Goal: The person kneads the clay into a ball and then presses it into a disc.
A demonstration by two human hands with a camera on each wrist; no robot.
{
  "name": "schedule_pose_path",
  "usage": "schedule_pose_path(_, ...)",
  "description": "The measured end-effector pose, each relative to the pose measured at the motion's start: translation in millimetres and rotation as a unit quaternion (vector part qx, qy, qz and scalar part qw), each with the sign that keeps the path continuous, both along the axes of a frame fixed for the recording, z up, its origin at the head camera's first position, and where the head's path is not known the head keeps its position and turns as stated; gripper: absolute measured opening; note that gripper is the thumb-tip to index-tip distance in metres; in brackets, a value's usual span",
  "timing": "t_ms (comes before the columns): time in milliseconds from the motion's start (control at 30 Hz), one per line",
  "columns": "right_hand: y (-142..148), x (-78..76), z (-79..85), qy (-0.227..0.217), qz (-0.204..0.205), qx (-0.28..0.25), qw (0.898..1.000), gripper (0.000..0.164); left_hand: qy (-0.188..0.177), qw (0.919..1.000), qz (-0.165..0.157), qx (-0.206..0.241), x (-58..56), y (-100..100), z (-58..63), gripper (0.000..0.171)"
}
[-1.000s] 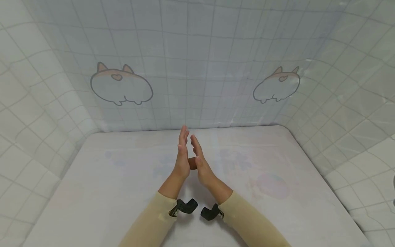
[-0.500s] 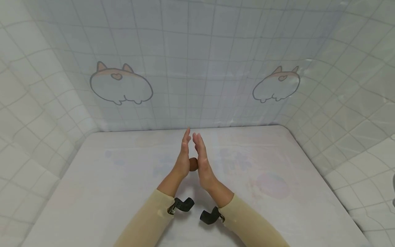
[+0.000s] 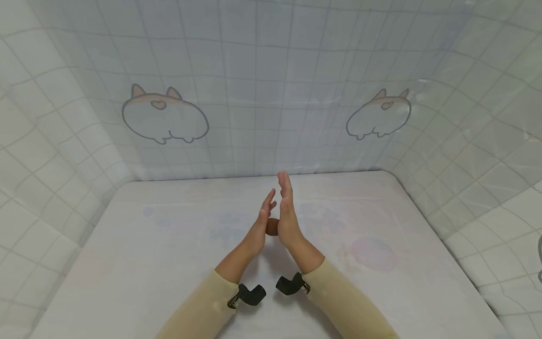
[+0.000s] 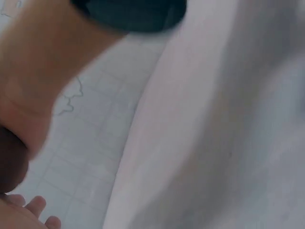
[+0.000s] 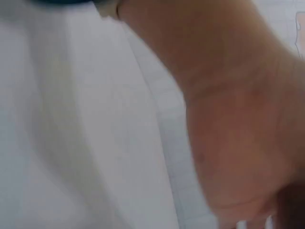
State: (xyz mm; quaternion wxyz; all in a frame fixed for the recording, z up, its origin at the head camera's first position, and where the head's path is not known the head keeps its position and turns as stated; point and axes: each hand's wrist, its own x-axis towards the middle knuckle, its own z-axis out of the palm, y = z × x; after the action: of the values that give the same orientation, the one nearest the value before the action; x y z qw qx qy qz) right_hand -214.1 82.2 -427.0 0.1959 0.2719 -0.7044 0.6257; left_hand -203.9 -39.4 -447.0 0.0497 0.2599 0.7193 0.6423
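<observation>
A small brown ball of unclear material is sandwiched between the two palms, above the table. On its left side lies the palm of my left hand, fingers straight and pointing away from me. My right hand presses on the other side, its straight fingertips reaching farther forward than the left ones. In the left wrist view the brown ball shows at the left edge, touching a palm. Only a dark part of the ball appears at the lower right corner of the right wrist view.
A pale, faintly patterned table spreads under the hands. White grid-patterned sheeting with corgi drawings rises behind and on both sides. Black curved wrist mounts stick inward from the cream sleeves.
My right hand has slid forward while my left has drawn back along the ball. Both hands and the ball have shifted slightly right; the ball stays between the palms.
</observation>
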Motion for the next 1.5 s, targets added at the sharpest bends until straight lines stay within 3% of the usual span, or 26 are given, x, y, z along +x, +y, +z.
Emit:
schedule_pose_path(300,1,-12.6,-9.1,-0.097,0.008,-0.023,0.995,0.094,0.013,0.994,-0.059,0.092,7.9,1,8.6,0.099)
schedule_pose_path(567,1,-14.7,-20.3,-0.154,0.04,0.021,0.987,0.096,0.047,0.9876,-0.053,0.14,9.3,0,12.0,0.091)
schedule_pose_path(733,-2,-11.5,-22.5,-0.133,0.077,0.022,0.988,0.094,0.068,0.9865,-0.009,0.149,4.8,0,17.9,0.093)
schedule_pose_path(867,-5,-7.6,-24.4,-0.099,0.113,-0.007,0.989,0.094,0.082,0.9857,0.027,0.145,-1.0,2,24.1,0.098)
schedule_pose_path(1133,-10,3.1,-22.5,-0.063,0.197,-0.069,0.976,0.089,0.086,0.9869,0.081,0.11,-15.7,0,24.9,0.104)
schedule_pose_path(1333,-9,6.4,-15.4,-0.022,0.188,-0.068,0.98,0.089,0.039,0.993,0.081,0.076,-21.6,-1,12.5,0.098)
schedule_pose_path(1500,-6,6.1,-4.2,-0.009,0.153,-0.072,0.986,0.092,0.035,0.9965,0.067,0.035,-18.3,1,0.0,0.087)
